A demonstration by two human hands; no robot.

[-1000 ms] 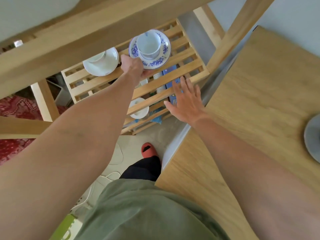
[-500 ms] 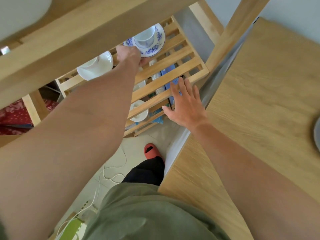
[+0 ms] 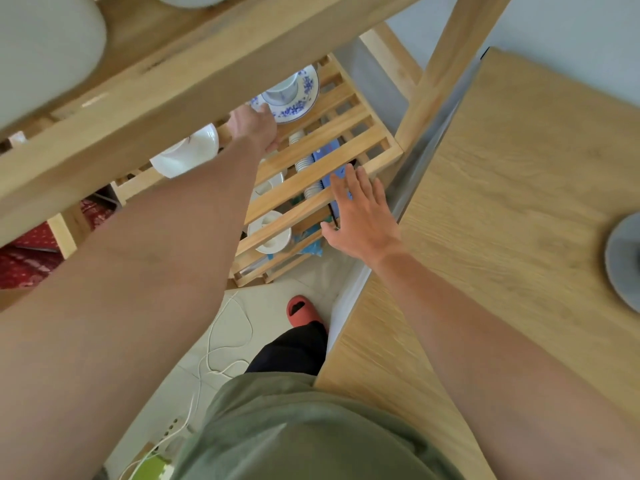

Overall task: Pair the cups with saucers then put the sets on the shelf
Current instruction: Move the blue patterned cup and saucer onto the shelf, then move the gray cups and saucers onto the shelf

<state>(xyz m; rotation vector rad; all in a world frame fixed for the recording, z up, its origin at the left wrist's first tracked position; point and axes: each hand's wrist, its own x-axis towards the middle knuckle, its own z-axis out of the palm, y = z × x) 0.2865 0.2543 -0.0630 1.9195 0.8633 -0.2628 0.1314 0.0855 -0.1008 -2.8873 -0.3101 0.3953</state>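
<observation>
A white cup (image 3: pixel 281 92) stands on a blue-flowered saucer (image 3: pixel 302 98) on the slatted wooden shelf (image 3: pixel 349 133). My left hand (image 3: pixel 254 128) reaches under the upper beam and grips the saucer's near rim. To the left on the same shelf sits a plain white cup-and-saucer set (image 3: pixel 188 152), partly hidden by the beam. My right hand (image 3: pixel 360 216) hovers open, fingers spread, above the shelf's front corner, holding nothing. Another white cup on a saucer (image 3: pixel 270 233) rests on the lower tier.
A thick wooden beam (image 3: pixel 156 81) crosses overhead and hides the shelf's back. A wooden table (image 3: pixel 502 237) fills the right with a grey round object (image 3: pixel 623 261) at its edge. Stacked dishes (image 3: pixel 306 164) show through the slats. White cables (image 3: pixel 214 355) and my red slipper (image 3: pixel 301 311) are on the floor.
My left hand has pushed the flowered set further back along the shelf, partly under the beam. My right hand stayed open near the shelf's front corner.
</observation>
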